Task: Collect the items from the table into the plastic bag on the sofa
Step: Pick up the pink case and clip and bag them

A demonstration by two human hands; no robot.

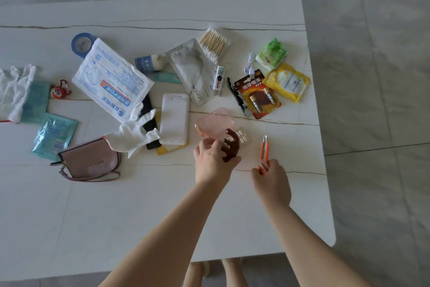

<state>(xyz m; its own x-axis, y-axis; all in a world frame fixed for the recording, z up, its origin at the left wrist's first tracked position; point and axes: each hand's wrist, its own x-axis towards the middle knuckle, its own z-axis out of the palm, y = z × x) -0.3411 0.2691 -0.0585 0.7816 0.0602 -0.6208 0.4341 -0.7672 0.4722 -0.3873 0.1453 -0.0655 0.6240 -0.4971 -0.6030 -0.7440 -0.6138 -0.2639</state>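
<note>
Head view: picking up the first items from the cluttered worktop [232, 205].

The left hand [213, 161] is closed on a brown hair claw [231, 146] beside a pink clear case [214, 123]; the right hand [271, 177] grips an orange clipper [264, 149]. Next, I judge, lift both clear and carry them away. Sofa and plastic bag are out of view. Near worktop is bare; its right edge is close.

Two white gloves [133, 132] [14, 91] (two batteries [261, 100]).
</note>
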